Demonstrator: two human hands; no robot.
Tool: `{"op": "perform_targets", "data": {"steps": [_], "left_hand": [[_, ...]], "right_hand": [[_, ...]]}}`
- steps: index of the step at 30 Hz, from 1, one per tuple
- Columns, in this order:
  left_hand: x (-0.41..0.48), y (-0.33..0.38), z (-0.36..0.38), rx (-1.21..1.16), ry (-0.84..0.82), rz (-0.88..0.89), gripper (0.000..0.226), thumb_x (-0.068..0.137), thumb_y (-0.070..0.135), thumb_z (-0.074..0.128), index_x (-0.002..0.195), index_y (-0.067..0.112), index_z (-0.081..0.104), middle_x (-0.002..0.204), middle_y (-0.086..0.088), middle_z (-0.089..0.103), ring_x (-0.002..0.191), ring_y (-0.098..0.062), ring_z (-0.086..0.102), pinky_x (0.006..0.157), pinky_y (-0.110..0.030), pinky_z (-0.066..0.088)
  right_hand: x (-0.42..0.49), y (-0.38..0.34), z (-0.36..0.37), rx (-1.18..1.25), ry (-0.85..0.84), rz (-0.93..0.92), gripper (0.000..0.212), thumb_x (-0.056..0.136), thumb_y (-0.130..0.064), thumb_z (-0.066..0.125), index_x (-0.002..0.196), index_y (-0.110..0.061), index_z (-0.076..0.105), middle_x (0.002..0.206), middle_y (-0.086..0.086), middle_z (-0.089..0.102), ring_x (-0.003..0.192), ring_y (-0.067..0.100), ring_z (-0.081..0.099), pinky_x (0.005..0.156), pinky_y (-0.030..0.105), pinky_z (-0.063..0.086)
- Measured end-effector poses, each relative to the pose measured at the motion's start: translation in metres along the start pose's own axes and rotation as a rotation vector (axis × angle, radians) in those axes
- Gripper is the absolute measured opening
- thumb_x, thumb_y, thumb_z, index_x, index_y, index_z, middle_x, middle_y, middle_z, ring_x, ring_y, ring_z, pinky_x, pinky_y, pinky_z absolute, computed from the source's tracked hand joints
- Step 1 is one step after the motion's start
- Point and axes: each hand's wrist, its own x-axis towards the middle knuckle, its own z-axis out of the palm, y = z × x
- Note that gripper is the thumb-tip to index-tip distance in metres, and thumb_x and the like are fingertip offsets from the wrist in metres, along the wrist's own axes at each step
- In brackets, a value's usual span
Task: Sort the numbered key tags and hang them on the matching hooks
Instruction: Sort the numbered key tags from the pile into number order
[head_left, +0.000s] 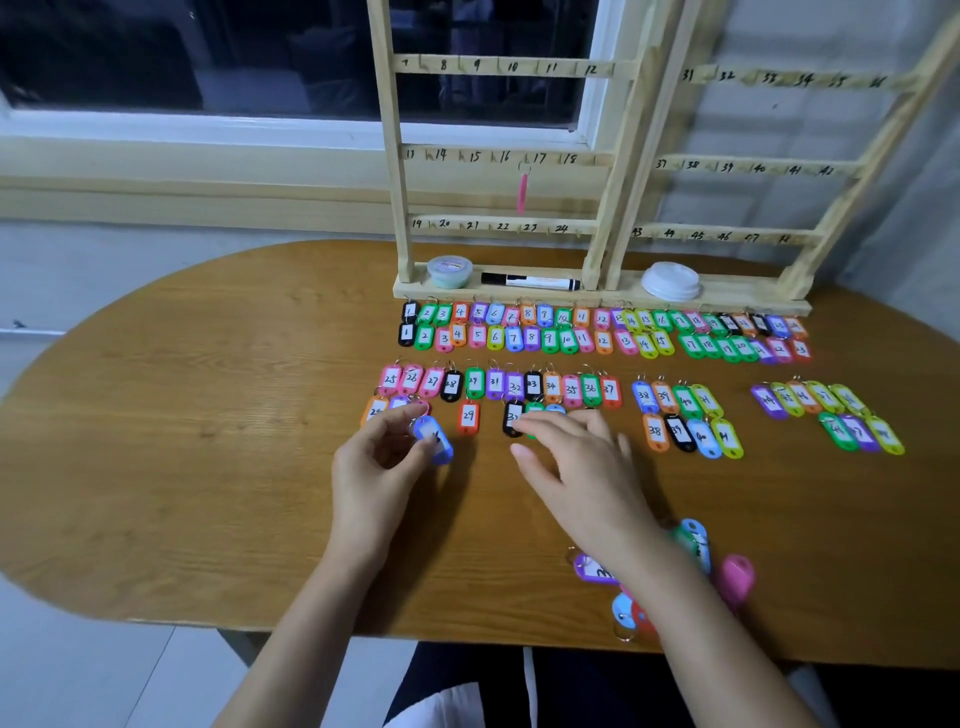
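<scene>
Sorting stage: left hand (382, 452) pinches a blue tag (435, 439); right hand (576, 457), fingers spread, hovers over the rows; next, probably placing it by number.

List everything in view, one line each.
Table: one, brown wood, underneath everything.
Hook racks: two, pale wood, table's back.
Hanging tag: one, pink, left rack, near 17.
Tub: one, pale green, left rack base.
Marker: one, black, beside the tub.
Lid: one, white, right rack base.
Sorted tags: many, mixed colours, rows before racks.
Loose tags: several, mixed colours, near front edge.
Blue tag: one, blue, in left hand.
Left hand: one, pinching the blue tag.
Right hand: one, fingers straight, over lower rows.
</scene>
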Motion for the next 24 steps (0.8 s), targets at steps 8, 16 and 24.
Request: {"op": "perform_targets", "data": {"steps": [8, 16, 24], "left_hand": [[-0.018, 0.032, 0.035, -0.203, -0.102, -0.083, 0.006, 0.084, 0.002, 0.069, 0.085, 0.008, 0.070, 0.072, -0.003, 0.067, 0.064, -0.011, 0.059, 0.067, -0.028, 0.050], [-0.030, 0.038, 0.059, -0.063, -0.228, -0.008, 0.016, 0.081, 0.004, 0.073, 0.089, 0.017, 0.072, 0.084, 0.000, 0.073, 0.080, -0.011, 0.068, 0.073, -0.024, 0.055], [-0.046, 0.029, 0.073, 0.234, -0.537, 0.110, 0.019, 0.079, 0.011, 0.076, 0.085, 0.028, 0.070, 0.087, 0.007, 0.072, 0.082, -0.004, 0.067, 0.075, -0.020, 0.053]], "right_hand": [[-0.014, 0.010, -0.017, 0.585, 0.014, 0.111, 0.015, 0.090, -0.028, 0.063, 0.104, -0.029, 0.071, 0.091, -0.017, 0.070, 0.087, -0.004, 0.062, 0.075, 0.013, 0.049], [-0.030, 0.036, -0.035, 0.749, 0.193, 0.229, 0.014, 0.085, -0.011, 0.069, 0.088, -0.025, 0.069, 0.082, -0.011, 0.070, 0.074, -0.005, 0.063, 0.067, 0.009, 0.047], [-0.045, 0.068, -0.048, 0.906, 0.307, 0.363, 0.017, 0.086, -0.009, 0.068, 0.096, -0.022, 0.069, 0.081, -0.001, 0.072, 0.077, 0.004, 0.068, 0.068, 0.009, 0.046]]}}
